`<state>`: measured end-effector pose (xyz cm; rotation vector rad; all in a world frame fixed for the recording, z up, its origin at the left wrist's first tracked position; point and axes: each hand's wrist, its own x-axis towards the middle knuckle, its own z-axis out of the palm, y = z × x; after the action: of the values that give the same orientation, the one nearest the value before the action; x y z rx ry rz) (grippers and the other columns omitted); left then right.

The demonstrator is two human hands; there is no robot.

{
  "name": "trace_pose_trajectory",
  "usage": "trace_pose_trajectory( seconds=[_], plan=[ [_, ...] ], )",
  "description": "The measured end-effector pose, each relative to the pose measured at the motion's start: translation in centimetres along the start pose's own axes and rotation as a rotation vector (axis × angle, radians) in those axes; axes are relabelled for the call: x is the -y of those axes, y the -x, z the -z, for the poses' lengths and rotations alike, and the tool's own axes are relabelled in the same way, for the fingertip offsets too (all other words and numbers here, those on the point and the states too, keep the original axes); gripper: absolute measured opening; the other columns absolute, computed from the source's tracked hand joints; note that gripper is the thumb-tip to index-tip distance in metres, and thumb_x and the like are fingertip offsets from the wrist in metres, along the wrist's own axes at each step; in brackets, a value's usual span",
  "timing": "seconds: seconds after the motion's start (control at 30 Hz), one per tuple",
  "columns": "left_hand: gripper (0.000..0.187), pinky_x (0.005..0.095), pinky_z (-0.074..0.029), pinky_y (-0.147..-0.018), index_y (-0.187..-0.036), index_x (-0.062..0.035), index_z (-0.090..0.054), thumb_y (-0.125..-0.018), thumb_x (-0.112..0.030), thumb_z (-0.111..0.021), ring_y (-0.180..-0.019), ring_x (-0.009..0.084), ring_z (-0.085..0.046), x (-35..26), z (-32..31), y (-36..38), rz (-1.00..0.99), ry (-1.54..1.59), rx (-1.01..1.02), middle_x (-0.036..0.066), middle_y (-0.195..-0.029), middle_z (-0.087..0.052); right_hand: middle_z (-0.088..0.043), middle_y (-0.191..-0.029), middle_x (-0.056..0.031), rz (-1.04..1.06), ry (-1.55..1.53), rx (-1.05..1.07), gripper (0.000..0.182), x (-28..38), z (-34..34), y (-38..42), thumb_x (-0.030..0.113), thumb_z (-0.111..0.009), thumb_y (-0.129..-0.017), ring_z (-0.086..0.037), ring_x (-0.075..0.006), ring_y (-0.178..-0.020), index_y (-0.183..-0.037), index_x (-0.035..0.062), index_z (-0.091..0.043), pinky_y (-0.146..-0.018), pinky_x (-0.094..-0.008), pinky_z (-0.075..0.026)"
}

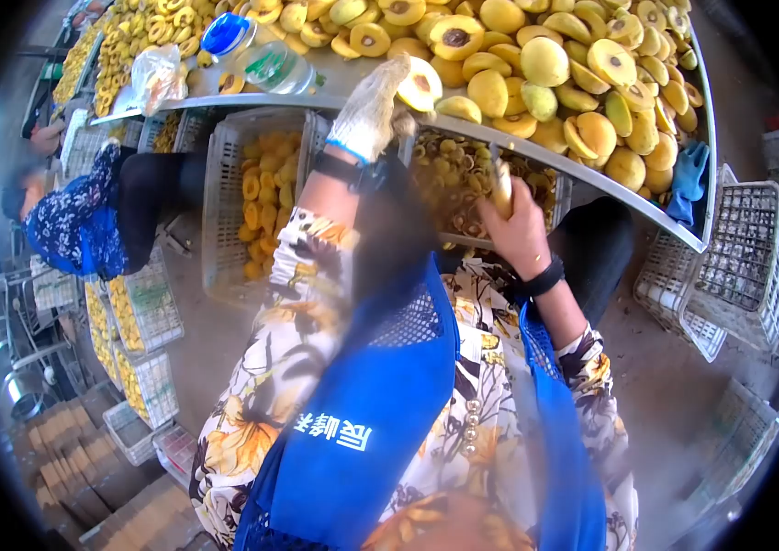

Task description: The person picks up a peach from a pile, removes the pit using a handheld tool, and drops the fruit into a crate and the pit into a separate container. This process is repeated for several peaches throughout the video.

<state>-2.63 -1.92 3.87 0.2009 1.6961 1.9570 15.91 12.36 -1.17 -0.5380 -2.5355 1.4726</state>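
My left hand (366,108), in a white knitted glove, grips a yellow peach half (420,84) at the table's near edge. The dark pit hollow of that half faces up. Bare and lower on the right, my right hand (520,230) is closed round the pale handle of a small knife (501,188), its thin metal end pointing towards the table. Beneath both hands stands a crate (562,191) holding pits and brownish scraps. A large heap of yellow peaches (545,62), many of them halved, covers the metal table (353,78) just beyond.
Left of my knees, a crate (222,184) holds orange peach halves. A blue-lidded clear bottle (279,69) and a plastic bag (158,75) lie on the table. Blue gloves (688,184) hang at its right corner near stacked crates (745,241). Another person (77,225) sits at left.
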Motion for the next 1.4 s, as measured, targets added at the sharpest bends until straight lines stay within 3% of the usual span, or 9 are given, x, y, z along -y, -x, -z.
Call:
trace_pose_trajectory(
  seconds=[0.17,0.3,0.37,0.43,0.6,0.7,1.23,1.33,1.4],
  plan=[
    [0.068,0.0173,-0.033,-0.032,-0.109,-0.0083,-0.056,-0.082,-0.067,-0.036,-0.052,0.0104,-0.057,0.7,-0.8,4.0,0.230,-0.019,0.223,0.003,-0.077,-0.064,-0.062,-0.095,-0.0196,-0.008,-0.349,-0.012,0.052,2.1,-0.9,-3.6,0.027,-0.066,-0.074,-0.060,-0.0305,-0.090,-0.116,0.0014,-0.049,-0.077,-0.0353,-0.047],
    [0.061,0.0248,-0.050,-0.055,-0.114,-0.0035,-0.053,-0.090,-0.055,-0.032,-0.077,0.0147,-0.061,2.3,-3.0,4.5,0.032,-0.083,0.060,0.007,-0.096,-0.063,-0.062,-0.089,-0.0126,0.090,-0.385,-0.028,0.042,2.3,-2.1,-4.4,0.022,-0.065,-0.076,-0.059,-0.0198,-0.077,-0.109,-0.0013,-0.052,-0.068,-0.0294,-0.047],
    [0.049,0.0296,-0.048,-0.078,-0.114,-0.0011,-0.052,-0.095,-0.042,-0.032,-0.091,0.0169,-0.058,4.0,-3.8,5.1,-0.361,-0.038,0.043,0.009,-0.103,-0.059,-0.060,-0.083,-0.0051,0.032,-0.599,-0.045,0.037,1.6,-2.9,-4.6,0.016,-0.066,-0.081,-0.054,-0.0092,-0.057,-0.108,-0.0029,-0.050,-0.051,-0.0223,-0.045],
    [0.045,0.0299,-0.048,-0.082,-0.113,0.0014,-0.050,-0.095,-0.038,-0.035,-0.091,0.0183,-0.058,6.7,-5.0,4.7,-0.232,0.290,-0.095,0.012,-0.101,-0.059,-0.060,-0.075,-0.0068,-0.013,-0.486,-0.081,0.037,1.4,-3.0,-4.6,0.022,-0.066,-0.081,-0.054,-0.0111,-0.055,-0.104,-0.0021,-0.051,-0.050,-0.0258,-0.045],
    [0.040,0.0318,-0.052,-0.075,-0.107,-0.0001,-0.051,-0.095,-0.036,-0.038,-0.085,0.0212,-0.061,6.4,-4.6,4.3,-0.084,0.513,-0.181,0.014,-0.096,-0.060,-0.060,-0.068,-0.0209,0.104,0.130,-0.115,0.034,1.8,-2.7,-2.8,0.024,-0.062,-0.081,-0.060,-0.0358,-0.062,-0.099,-0.0010,-0.049,-0.056,-0.0397,-0.047],
    [0.043,0.0305,-0.052,-0.073,-0.106,-0.0003,-0.052,-0.094,-0.039,-0.038,-0.082,0.0204,-0.061,5.9,-3.9,3.9,-0.060,0.411,-0.185,0.013,-0.093,-0.060,-0.058,-0.074,-0.0270,-0.032,0.058,0.119,0.031,3.0,-1.5,-1.4,0.025,-0.060,-0.080,-0.056,-0.0443,-0.073,-0.093,-0.0003,-0.048,-0.063,-0.0454,-0.046],
    [0.023,0.0189,-0.043,-0.048,-0.088,-0.0010,-0.064,-0.083,-0.023,-0.064,-0.057,0.0072,-0.056,7.1,-4.3,3.9,-0.006,0.218,-0.309,0.003,-0.076,-0.063,-0.057,-0.075,-0.0281,0.003,0.125,0.394,0.031,3.8,-1.6,-0.3,0.021,-0.056,-0.080,-0.054,-0.0449,-0.079,-0.094,-0.0046,-0.044,-0.069,-0.0458,-0.044],
    [0.022,0.0202,-0.043,-0.048,-0.086,0.0002,-0.064,-0.082,-0.022,-0.065,-0.057,0.0078,-0.056,7.5,-4.3,3.7,-0.024,0.246,-0.300,0.004,-0.074,-0.063,-0.059,-0.072,-0.0210,0.146,0.107,0.353,0.029,1.8,-2.5,-0.3,0.020,-0.055,-0.081,-0.059,-0.0361,-0.062,-0.094,-0.0038,-0.045,-0.056,-0.0400,-0.047],
    [0.020,0.0215,-0.043,-0.048,-0.083,0.0015,-0.063,-0.080,-0.018,-0.067,-0.055,0.0082,-0.055,7.6,-4.4,3.5,-0.007,0.275,-0.297,0.005,-0.071,-0.062,-0.056,-0.065,-0.0127,-0.082,-0.088,0.527,0.025,2.4,-1.9,-0.5,0.019,-0.055,-0.082,-0.053,-0.0253,-0.048,-0.093,-0.0013,-0.046,-0.044,-0.0335,-0.043]
  ],
)
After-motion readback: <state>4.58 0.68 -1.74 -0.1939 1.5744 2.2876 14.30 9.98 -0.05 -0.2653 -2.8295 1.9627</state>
